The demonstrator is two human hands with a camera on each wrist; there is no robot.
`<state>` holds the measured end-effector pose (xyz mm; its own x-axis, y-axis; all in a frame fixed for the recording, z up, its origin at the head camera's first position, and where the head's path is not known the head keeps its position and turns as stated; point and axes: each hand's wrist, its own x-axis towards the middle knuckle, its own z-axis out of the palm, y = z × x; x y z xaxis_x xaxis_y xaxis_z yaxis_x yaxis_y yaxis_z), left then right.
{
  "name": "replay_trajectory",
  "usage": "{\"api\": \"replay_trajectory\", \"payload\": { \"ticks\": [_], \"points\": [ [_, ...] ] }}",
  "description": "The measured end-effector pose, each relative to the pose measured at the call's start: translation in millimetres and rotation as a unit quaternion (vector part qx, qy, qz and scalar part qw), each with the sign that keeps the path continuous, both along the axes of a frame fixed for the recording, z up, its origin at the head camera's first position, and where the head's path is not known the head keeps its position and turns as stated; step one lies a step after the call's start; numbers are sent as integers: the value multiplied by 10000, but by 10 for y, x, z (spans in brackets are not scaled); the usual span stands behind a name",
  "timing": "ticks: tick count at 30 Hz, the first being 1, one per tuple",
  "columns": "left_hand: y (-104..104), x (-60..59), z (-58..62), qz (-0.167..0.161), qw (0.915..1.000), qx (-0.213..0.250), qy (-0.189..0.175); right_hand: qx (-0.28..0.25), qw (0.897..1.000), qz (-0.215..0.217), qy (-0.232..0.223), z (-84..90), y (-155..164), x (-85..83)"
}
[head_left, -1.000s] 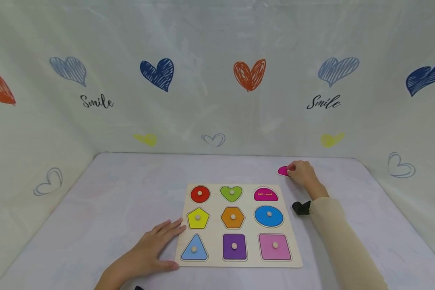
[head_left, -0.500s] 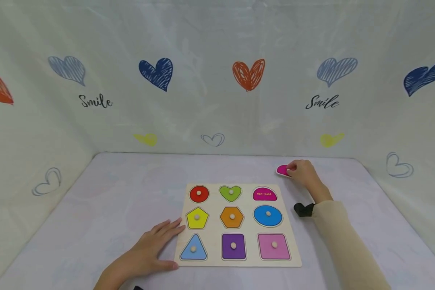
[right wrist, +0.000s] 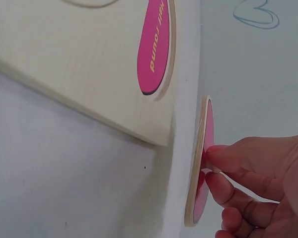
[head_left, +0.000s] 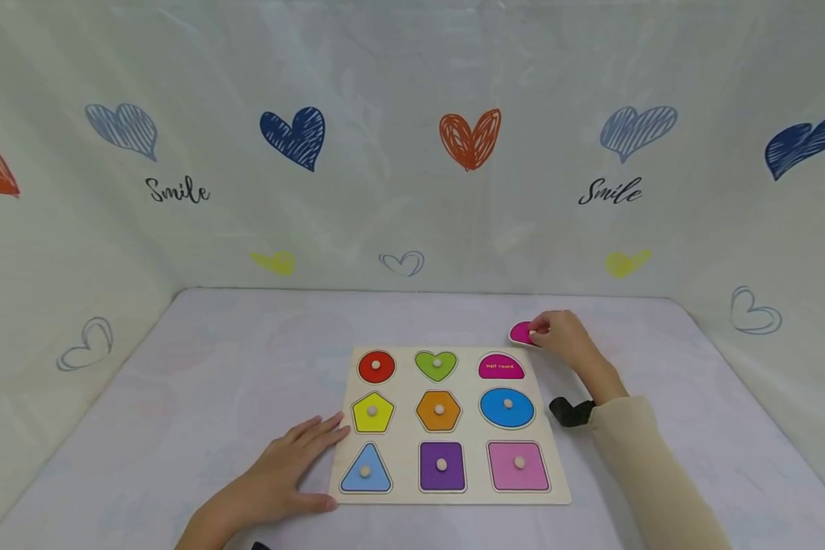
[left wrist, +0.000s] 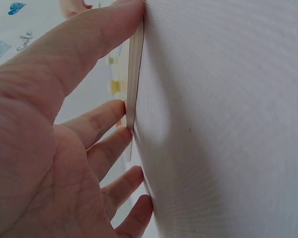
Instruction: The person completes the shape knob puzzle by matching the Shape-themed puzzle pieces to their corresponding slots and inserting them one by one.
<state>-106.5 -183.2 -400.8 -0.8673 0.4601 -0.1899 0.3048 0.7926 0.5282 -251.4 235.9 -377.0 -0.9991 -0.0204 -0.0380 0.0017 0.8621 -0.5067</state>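
A magenta half-round puzzle piece [head_left: 520, 334] is pinched by its knob between the thumb and fingers of my right hand [head_left: 565, 336], held just beyond the far right corner of the wooden puzzle board [head_left: 399, 493]. In the right wrist view the piece [right wrist: 199, 163] appears edge-on, apart from the board. The matching half-round recess [head_left: 501, 367], printed "Half round", lies bare at the board's top right. With fingers spread, my left hand [head_left: 278, 470] touches the board's left edge; in the left wrist view the thumb and fingertips [left wrist: 120, 109] meet that edge.
Knobbed pieces fill the board's other recesses, among them a red circle [head_left: 376, 367], a green heart [head_left: 436, 365], a blue oval [head_left: 507, 407] and a pink square-like piece [head_left: 519, 464]. A dark strap [head_left: 571, 412] hangs at the right wrist. A heart-printed curtain [head_left: 412, 153] backs the white table [head_left: 179, 382].
My right hand has carried the half-round piece left and nearer, toward the board's far right corner. My left hand has stayed at the board's left edge.
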Motion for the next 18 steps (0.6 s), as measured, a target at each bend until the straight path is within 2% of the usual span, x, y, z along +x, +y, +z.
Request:
{"api": "replay_trajectory", "payload": {
  "ticks": [6, 18],
  "points": [
    [0, 2, 4, 23, 10000, 4, 8, 109, 9996, 230, 81, -36, -101, 21],
    [4, 2, -4, 110, 9998, -46, -149, 209, 9990, 358, -182, -93, -277, 36]
  ]
}}
